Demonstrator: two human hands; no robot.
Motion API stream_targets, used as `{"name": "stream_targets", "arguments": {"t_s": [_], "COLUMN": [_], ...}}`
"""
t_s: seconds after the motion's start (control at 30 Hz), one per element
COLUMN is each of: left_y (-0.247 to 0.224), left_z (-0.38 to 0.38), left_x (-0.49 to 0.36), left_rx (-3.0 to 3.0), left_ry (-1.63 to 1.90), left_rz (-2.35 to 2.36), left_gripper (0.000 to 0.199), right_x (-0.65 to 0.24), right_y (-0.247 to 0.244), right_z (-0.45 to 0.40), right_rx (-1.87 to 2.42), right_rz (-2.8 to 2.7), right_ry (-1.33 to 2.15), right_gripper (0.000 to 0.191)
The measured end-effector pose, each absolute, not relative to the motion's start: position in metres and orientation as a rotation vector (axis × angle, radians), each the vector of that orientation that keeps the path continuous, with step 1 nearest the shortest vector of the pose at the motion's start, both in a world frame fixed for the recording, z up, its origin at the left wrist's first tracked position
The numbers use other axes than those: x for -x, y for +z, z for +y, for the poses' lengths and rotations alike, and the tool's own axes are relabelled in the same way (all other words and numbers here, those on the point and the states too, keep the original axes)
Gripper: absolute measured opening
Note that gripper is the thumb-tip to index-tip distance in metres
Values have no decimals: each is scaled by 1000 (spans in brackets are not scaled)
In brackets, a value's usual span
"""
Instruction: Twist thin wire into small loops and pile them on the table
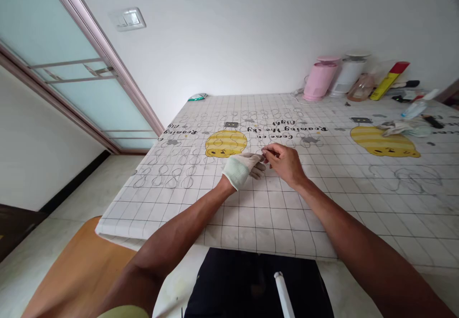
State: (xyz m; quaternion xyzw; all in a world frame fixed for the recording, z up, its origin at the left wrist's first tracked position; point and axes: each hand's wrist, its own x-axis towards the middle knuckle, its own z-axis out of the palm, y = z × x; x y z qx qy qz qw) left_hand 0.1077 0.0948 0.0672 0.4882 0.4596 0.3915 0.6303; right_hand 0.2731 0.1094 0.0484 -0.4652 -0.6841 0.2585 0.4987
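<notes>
My left hand (246, 167), in a white knitted glove, is closed, with its fingertips meeting those of my right hand over the middle of the table. My bare right hand (284, 161) pinches at the same spot; whatever lies between the fingertips is too small to make out. Rows of thin grey figure-eight loops (172, 177), looking like bent wire, lie flat to the left of my hands. More such loops (263, 114) spread beyond them. A loose tangle of similar thin strands (409, 177) lies to the right.
A checked tablecloth (236, 234) with yellow bear prints covers the table. Along the wall stand a pink cylinder (320, 80), a white cylinder (346, 76), a bottle (360, 87) and a yellow can with a red cap (389, 81). A crumpled glove (409, 127) lies at right.
</notes>
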Motion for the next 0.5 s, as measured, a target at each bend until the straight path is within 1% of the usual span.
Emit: {"name": "stream_targets", "arguments": {"t_s": [0.1, 0.23, 0.37, 0.5], "left_y": [64, 58, 63, 72], "left_z": [95, 96, 98, 100], "left_x": [-106, -102, -94, -84], "left_rx": [-1082, -1038, -1066, -1112], "left_ry": [941, 1023, 1012, 963], "left_rz": [924, 767, 793, 882], "left_gripper": [18, 15, 13, 11], "right_x": [-272, -271, -269, -264], "right_y": [48, 52, 53, 52], "right_z": [109, 105, 101, 96], "right_rx": [1090, 1118, 1123, 1076], "right_rz": [-1609, -1575, -1662, -1823], "right_ry": [634, 570, 327, 126], "right_gripper": [22, 18, 13, 17]}}
